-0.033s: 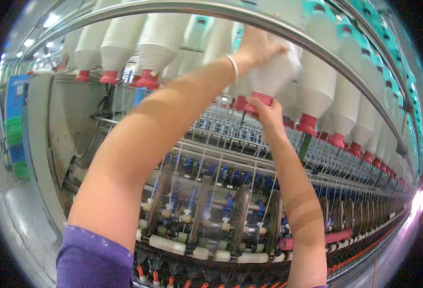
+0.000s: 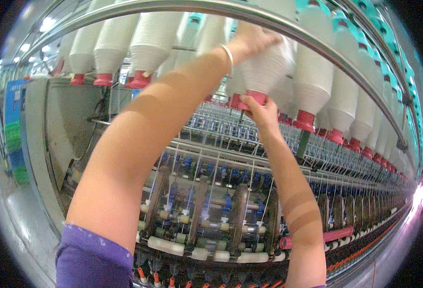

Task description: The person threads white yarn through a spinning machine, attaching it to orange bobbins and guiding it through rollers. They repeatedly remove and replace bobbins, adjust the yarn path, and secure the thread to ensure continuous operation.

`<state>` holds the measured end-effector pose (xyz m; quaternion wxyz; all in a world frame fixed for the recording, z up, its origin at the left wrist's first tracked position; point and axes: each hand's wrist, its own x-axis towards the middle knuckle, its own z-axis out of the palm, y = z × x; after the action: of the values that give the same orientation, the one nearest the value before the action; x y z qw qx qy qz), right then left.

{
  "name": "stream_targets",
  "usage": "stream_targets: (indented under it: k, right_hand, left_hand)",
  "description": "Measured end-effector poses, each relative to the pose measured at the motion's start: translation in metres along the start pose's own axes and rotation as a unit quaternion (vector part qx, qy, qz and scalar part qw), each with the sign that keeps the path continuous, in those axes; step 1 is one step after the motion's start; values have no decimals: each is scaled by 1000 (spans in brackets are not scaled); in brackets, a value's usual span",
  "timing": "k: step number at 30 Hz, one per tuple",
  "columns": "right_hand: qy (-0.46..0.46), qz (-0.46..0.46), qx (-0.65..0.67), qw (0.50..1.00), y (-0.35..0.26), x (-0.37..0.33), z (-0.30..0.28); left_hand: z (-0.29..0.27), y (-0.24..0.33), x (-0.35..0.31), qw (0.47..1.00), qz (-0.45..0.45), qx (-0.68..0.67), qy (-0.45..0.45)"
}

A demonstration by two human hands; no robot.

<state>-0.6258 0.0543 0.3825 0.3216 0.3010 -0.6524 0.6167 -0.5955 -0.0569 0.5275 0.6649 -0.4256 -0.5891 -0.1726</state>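
A roving bobbin wound with white fibre hangs upright below the metal rail, its red base at the bottom. My left hand reaches up to its wide upper part, fingers bent around the winding. A pale band circles that wrist. From below, my right hand grips the red base between thumb and fingers. The bobbin's top is hidden behind the rail. Right beside it hangs another full white bobbin on its own red base.
A curved metal rail crosses above my arms. More white bobbins hang left and right. Below stand the spinning frame's rollers and dark upright arms, with a red tube lying across. A grey cabinet stands left.
The whole view has shifted slightly, so the hands and bobbins appear a little further left. Both hands remain on the same bobbin.
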Motion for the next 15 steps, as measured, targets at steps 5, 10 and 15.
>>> stream_targets:
  k: [5, 10, 15]
  right_hand:
    - [-256, 47, 241, 935, 23, 3, -31]
    - [-545, 338, -316, 699, 71, -17, -98]
    - [-412, -6, -318, 854, 128, 6, -80]
  left_hand:
    - [9, 36, -50, 977, -28, 91, 189]
    - [33, 50, -187, 851, -488, -191, -40]
    - [91, -49, -127, 926, -368, -53, -66]
